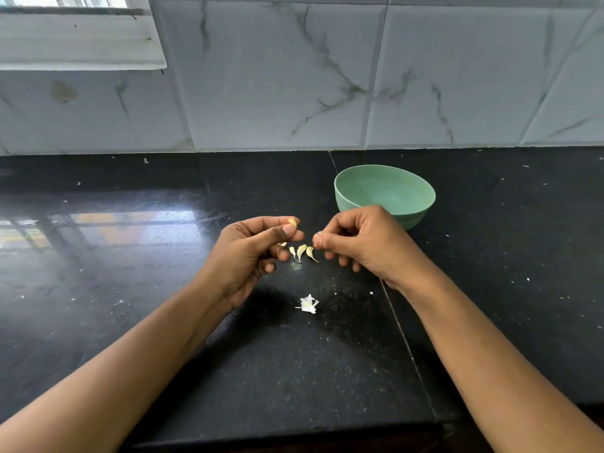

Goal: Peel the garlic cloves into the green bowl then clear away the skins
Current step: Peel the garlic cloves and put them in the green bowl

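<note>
Two bare forearms reach in from the bottom corners over the front edge of the black counter (pixel 137 308), meeting at the hands in mid-view.

The left hand (pixel 251 253) is closed on a garlic clove (pixel 292 222). The thumb and forefinger pinch it at the tips and the clove's pale yellow end pokes out above the thumbnail. The other fingers are folded into the palm. The clove is held above the counter, touching nothing else.

Just across from the grip, the right hand (pixel 362 240) is clenched loosely. Its fingers are curled and the thumb tip meets the forefinger tip, and nothing can be made out between them. A narrow gap separates the two hands' fingertips.

Directly beneath that gap, three loose cloves (pixel 301 251) lie side by side on the counter with their pointed tails toward the person. A smaller pale piece (pixel 283 244) is half hidden under the left fingers. Further toward the person from the grip, well apart from the cloves, sits a crumpled scrap of white skin (pixel 308 304).

Beyond the right hand and away from the person stands the green bowl (pixel 385 191), upright, with its near wall partly covered by the knuckles. What lies at its bottom is hidden.

Pale specks dot the counter all round. Behind the bowl rises a marble-patterned tiled wall (pixel 294 76), and a white window sill (pixel 75 40) is at the far left.
</note>
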`<state>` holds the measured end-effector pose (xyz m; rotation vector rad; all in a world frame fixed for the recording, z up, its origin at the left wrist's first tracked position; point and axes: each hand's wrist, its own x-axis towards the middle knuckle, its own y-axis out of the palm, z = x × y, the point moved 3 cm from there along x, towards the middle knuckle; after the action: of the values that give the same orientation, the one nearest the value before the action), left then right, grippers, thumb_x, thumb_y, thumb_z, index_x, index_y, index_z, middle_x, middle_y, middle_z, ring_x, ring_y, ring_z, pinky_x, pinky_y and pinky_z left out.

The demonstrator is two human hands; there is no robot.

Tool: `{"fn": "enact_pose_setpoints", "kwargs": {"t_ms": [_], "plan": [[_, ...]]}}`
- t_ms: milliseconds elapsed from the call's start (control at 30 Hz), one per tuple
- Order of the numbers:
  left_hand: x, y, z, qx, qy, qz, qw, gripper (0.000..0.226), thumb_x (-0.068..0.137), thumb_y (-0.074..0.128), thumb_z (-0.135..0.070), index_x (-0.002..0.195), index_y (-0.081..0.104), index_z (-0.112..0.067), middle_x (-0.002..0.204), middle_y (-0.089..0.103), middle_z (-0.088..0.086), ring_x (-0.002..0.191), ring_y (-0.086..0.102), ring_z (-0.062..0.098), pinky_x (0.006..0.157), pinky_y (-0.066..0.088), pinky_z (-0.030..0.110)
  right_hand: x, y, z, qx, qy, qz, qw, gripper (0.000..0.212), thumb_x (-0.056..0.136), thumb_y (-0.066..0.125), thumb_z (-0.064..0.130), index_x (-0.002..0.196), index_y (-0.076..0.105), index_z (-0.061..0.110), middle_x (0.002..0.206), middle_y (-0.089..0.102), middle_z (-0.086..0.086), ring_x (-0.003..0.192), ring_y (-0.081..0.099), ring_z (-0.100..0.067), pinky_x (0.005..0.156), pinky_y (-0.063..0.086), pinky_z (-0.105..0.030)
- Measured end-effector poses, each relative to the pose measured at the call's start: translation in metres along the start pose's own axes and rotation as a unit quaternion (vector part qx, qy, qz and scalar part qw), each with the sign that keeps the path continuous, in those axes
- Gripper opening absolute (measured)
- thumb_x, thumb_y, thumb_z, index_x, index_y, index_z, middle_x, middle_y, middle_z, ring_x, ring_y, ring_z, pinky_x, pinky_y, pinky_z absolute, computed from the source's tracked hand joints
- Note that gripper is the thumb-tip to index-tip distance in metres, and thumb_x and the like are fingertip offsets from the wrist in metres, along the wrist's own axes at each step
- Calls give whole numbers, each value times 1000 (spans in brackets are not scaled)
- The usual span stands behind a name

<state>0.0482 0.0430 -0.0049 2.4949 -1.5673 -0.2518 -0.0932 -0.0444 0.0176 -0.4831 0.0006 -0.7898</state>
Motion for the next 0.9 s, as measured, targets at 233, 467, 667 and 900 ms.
{"fn": "enact_pose_setpoints", "kwargs": {"t_ms": [233,467,667,900], "plan": [[1,0,2,18,-9,21,1000,14,80,63,-3,90,69,-10,71,72,1,44,53,2,34,35,10,1,7,-3,52,-1,-4,999,13,82,69,3,78,63,15,68,62,-2,52,58,-9,41,46,-22],[-1,0,2,99,33,21,994,9,79,67,0,85,68,-8,64,69,0,44,52,5,37,36,13,2,10,-3,48,-45,-28,997,8,84,69,13,86,69,21,76,70,-5,60,64,-13,44,48,-22],[-1,1,1,153,68,16,986,8,79,70,-2,77,71,-10,57,66,-1,43,53,5,38,38,15,0,10,4,-110,-159,-65,979,5,79,75,11,83,74,14,60,62,13,56,61,-6,50,47,-17],[-2,1,1,157,95,27,983,17,68,75,-21,83,74,-12,64,70,5,50,59,9,43,45,19,-1,11,1,19,-93,-66,993,6,81,71,5,79,68,9,68,70,-7,60,68,-18,56,57,-28]]}}
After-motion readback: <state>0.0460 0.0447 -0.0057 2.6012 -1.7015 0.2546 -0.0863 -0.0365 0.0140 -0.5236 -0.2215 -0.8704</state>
